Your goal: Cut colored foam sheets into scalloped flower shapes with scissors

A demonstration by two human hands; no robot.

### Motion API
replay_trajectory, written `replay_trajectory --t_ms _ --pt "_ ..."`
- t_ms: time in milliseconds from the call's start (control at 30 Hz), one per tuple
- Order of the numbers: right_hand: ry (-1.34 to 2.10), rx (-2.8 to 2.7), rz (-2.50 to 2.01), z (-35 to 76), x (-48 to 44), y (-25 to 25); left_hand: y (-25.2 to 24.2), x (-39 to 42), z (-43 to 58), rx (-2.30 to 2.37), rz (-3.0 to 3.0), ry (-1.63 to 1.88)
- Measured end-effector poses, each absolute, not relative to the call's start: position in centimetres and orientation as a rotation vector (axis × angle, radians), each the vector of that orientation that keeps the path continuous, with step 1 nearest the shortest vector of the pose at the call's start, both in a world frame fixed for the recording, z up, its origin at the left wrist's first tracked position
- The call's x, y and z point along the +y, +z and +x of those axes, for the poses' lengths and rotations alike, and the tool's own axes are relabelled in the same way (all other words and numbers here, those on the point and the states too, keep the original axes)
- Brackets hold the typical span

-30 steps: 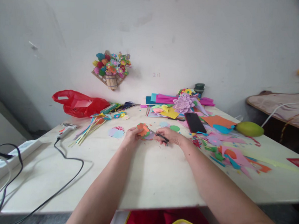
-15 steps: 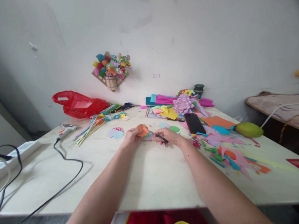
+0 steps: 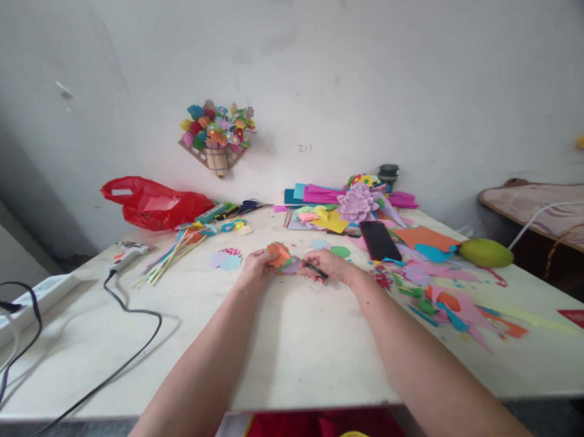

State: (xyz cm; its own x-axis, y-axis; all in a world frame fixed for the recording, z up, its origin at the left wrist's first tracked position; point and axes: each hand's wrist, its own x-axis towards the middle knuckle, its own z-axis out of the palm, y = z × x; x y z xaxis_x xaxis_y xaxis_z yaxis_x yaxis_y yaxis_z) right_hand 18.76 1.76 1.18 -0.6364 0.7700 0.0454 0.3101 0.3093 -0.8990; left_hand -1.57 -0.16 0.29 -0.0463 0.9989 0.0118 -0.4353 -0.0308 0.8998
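Since earlier, we have barely moved: our left hand (image 3: 256, 264) pinches the orange flower (image 3: 278, 253) over the table (image 3: 308, 351); our right hand (image 3: 337, 266) grips the scissors (image 3: 316, 270). Turn the flower, not the scissors.

Left hand (image 3: 258, 266) pinching orange foam flower cutout (image 3: 278, 254), right hand (image 3: 332, 267) gripping black-handled scissors (image 3: 314, 269), hot glue gun (image 3: 130, 257) and red plastic bag (image 3: 161, 204) leftward.

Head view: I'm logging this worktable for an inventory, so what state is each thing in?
Orange cutout, held in the left hand, edge scalloped
Scissors, held in the right hand, blade opening unclear
Phone, lying face up, screen dark
Glue gun, lying down, corded, heat unknown
Red bag, crumpled
Power strip, black plug in it
Wall basket, hung up, filled with flowers
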Motion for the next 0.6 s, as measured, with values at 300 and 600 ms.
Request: replay_trajectory --t_ms 300,600 --pt "1.333 -2.089 -0.95 18.93 1.9 1.09 0.23 -0.17 -1.6 0.882 0.885 1.414" --pt "1.363 -2.072 -0.953 19.01 2.02 1.1 0.35 -0.28 -1.6 0.857 0.892 1.394"
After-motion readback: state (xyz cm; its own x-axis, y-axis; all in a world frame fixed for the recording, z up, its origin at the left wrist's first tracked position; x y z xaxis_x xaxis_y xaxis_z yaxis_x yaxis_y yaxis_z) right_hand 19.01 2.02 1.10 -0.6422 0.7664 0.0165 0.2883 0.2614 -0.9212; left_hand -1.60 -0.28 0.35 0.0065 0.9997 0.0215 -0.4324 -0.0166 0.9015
